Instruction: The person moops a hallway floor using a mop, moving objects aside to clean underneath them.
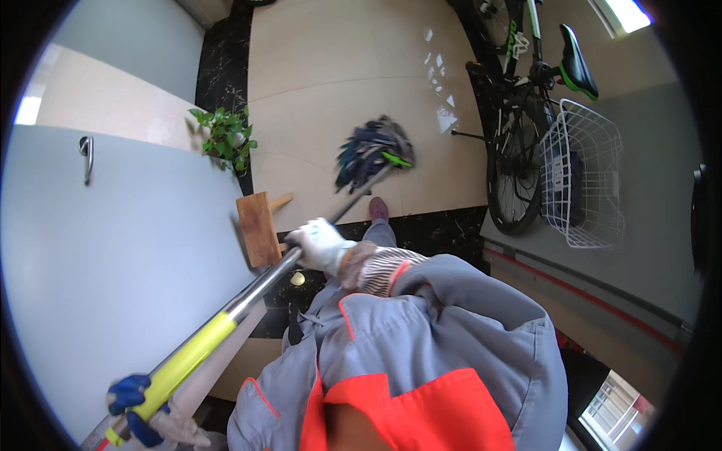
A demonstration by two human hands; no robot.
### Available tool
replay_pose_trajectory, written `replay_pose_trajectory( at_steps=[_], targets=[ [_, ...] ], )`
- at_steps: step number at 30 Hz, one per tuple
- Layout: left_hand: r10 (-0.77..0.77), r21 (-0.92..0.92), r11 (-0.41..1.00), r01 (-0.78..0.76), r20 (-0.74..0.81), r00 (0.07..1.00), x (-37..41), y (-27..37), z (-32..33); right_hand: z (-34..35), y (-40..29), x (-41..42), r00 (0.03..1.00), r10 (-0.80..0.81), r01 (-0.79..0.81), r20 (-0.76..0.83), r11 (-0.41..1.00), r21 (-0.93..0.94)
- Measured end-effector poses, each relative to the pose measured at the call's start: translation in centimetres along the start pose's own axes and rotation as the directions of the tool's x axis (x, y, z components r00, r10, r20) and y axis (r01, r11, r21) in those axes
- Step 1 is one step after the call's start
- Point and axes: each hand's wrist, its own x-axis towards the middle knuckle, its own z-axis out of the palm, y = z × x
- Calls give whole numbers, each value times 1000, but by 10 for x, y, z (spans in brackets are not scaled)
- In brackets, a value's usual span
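Note:
A strip mop spans the view diagonally, its dark cloth-strip head (375, 147) spread on beige floor tiles. A green connector (396, 160) joins the head to a metal pole (265, 284) with a yellow grip sleeve (192, 355). My right hand (321, 245), in a white glove, is wrapped around the metal part of the pole, in front of my body. At the lower left, my left hand (148, 409) grips the yellow sleeve near its end. Its glove is pale with blue-coated fingers. Fingers of the right hand are partly hidden by the glove's back.
A wooden stool (257, 230) and a leafy green plant (228, 138) stand at the left, by a grey door (113, 237) with a metal handle (87, 159). On the right is a black-and-green bicycle (516, 152) with a white wire basket (586, 175). Dark marble strips (437, 234) border the tiles.

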Motion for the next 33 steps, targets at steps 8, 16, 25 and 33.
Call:
replay_pose_trajectory(
  at_steps=[8, 16, 25, 33],
  targets=[
    [70, -527, 827, 198, 445, 893, 87, -26, 172, -39, 106, -102, 888, 383, -422, -254, 899, -117],
    [75, -441, 894, 75, 312, 947, 105, 17, 164, -40, 91, -58, 837, 270, -331, -477, 942, -48],
    [164, -94, 986, -135, 510, 844, 100, 38, 163, -67, 141, 45, 818, 230, -317, -526, 945, -78],
    [-28, -107, 994, 31, 33, 999, 53, 16, 81, -42, 67, 26, 989, 142, -136, 43, 982, -132]
  ],
)
